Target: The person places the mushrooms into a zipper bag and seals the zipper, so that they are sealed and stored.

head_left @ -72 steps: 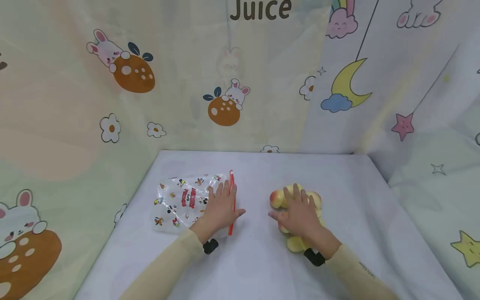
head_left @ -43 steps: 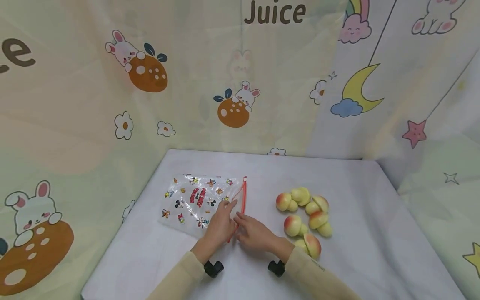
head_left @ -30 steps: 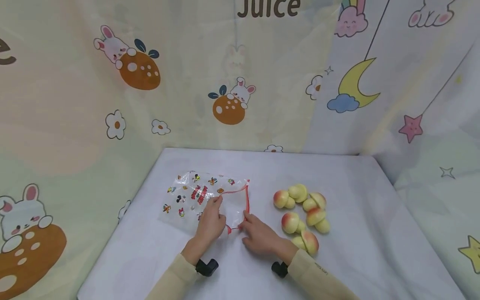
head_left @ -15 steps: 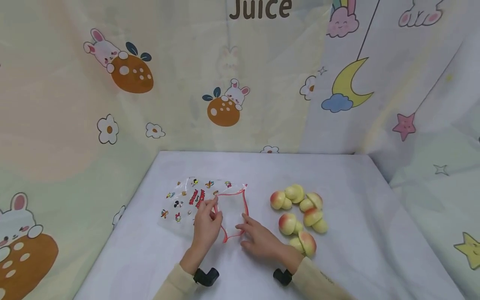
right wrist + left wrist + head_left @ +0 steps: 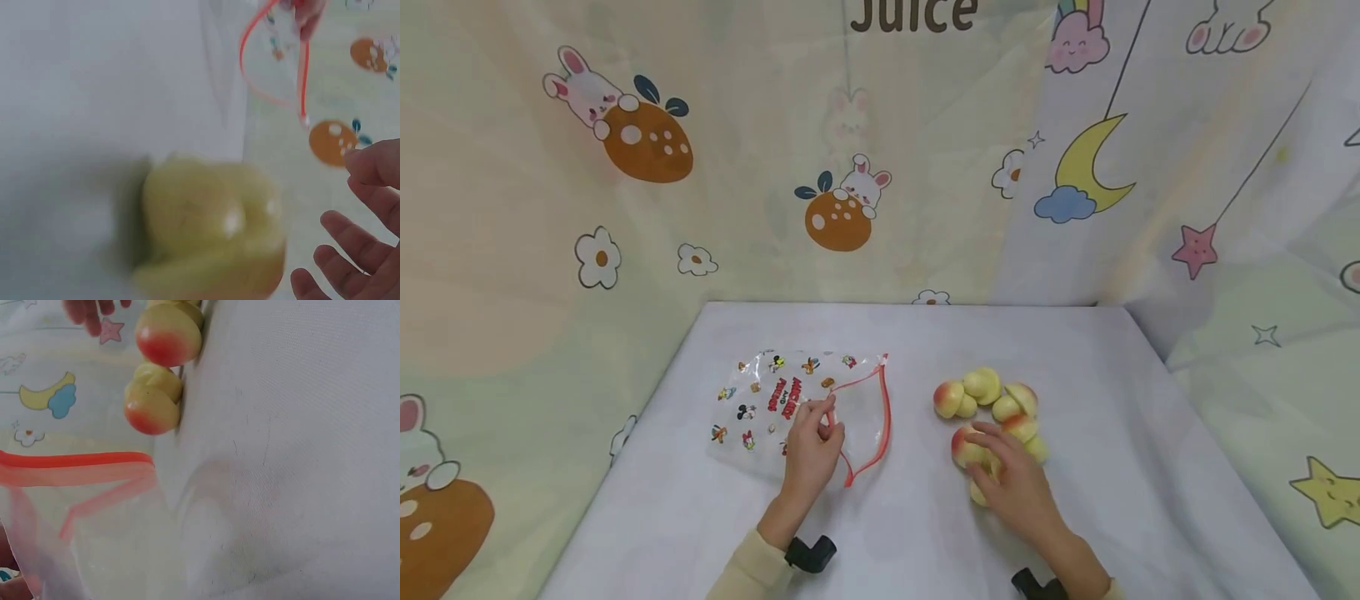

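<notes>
My left hand (image 5: 811, 450) pinches the near rim of a clear zip bag (image 5: 741, 429) printed with cartoon figures. The bag lies on its side, its red-edged mouth (image 5: 886, 417) spread apart and facing right; in the left wrist view the red zip strip (image 5: 75, 461) shows close up. My right hand (image 5: 1018, 492) hovers over the nearer yellow-and-red toy mushrooms (image 5: 967, 446), partly hiding them. In the right wrist view its fingers (image 5: 353, 240) are spread and apart from the blurred mushroom (image 5: 194, 212) below.
More toy mushrooms (image 5: 950, 399) lie in a loose cluster right of the bag, on the white-covered table (image 5: 917, 533). A printed cloth (image 5: 745, 167) hangs behind the table and along both sides.
Both hands came together at the bag's red edge and pulled its mouth apart. My right hand then let go and moved right over the mushrooms; my left hand stays on the rim.
</notes>
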Tool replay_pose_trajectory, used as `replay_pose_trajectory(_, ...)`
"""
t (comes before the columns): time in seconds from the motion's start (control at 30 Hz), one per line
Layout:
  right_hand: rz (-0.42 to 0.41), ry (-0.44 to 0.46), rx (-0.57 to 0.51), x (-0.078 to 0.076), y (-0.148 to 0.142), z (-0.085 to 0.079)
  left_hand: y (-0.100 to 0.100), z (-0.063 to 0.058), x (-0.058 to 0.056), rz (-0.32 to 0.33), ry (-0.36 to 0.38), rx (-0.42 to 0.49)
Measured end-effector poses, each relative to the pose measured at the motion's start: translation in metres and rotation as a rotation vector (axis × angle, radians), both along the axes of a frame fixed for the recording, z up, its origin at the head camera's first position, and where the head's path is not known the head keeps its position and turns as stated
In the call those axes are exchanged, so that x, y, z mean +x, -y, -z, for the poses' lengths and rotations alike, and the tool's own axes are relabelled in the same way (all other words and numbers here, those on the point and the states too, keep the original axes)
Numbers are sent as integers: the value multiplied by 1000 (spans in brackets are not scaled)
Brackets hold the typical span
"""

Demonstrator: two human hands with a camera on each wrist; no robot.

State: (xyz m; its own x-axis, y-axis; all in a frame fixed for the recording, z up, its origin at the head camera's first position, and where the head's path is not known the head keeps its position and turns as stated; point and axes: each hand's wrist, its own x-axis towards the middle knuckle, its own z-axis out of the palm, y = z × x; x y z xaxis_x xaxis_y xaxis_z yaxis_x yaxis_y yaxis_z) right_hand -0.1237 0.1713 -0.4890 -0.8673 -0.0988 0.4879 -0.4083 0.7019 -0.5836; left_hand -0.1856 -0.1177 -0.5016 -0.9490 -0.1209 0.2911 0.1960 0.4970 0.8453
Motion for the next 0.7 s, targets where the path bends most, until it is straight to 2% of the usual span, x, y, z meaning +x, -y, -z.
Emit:
replay_pose_trajectory(0.23, 148, 99, 6, 12, -30, 21, 6, 0, -3, 4, 10, 1)
replay_pose_trajectory(0.5, 167, 215, -71, 24, -28, 43, 3, 4, -11, -2, 24, 19)
replay_pose_trajectory(0.7, 197, 267, -149, 32, -18, 42, -3, 7, -14, -2, 27, 17)
